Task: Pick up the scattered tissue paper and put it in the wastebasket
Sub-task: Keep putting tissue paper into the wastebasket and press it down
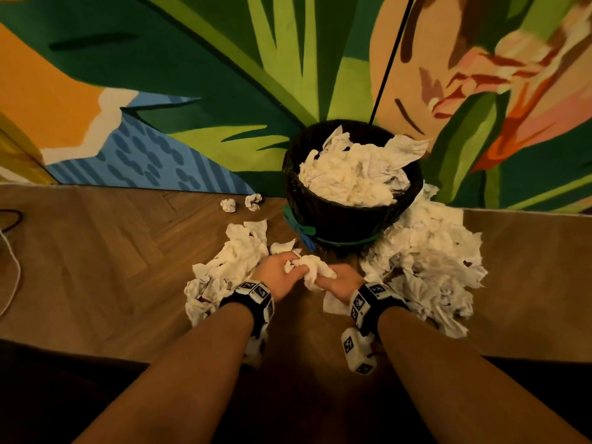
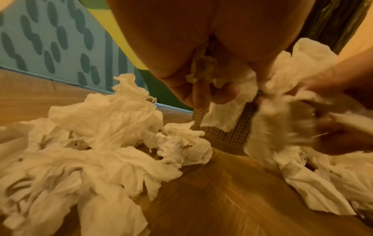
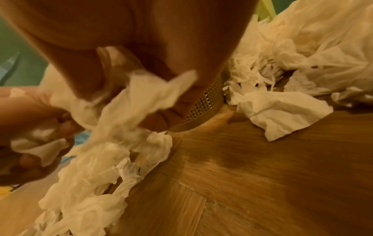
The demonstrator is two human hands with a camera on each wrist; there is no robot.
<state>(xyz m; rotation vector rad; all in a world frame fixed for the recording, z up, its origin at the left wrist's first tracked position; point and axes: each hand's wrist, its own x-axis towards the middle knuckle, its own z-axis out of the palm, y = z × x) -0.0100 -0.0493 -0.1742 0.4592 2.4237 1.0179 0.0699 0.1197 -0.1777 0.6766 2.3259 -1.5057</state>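
A dark woven wastebasket [image 1: 339,219] stands on the wood floor against the painted wall, heaped with white tissue [image 1: 352,174]. Both my hands meet just in front of it, low over the floor. My left hand [image 1: 282,267] and my right hand [image 1: 336,278] both grip one crumpled wad of tissue [image 1: 312,267] between them. In the left wrist view my left hand [image 2: 203,89] curls round the wad [image 2: 226,115]. In the right wrist view my right hand [image 3: 161,118] curls on the blurred wad [image 3: 121,108]. Loose tissue piles lie left [image 1: 230,261] and right [image 1: 429,251] of the basket.
Two small tissue balls [image 1: 228,205] lie by the wall left of the basket. A cable [image 1: 9,251] runs along the floor at the far left. Bare wood floor [image 1: 96,251] stretches left of the piles. The basket's mesh base [image 3: 206,102] is close to my fingers.
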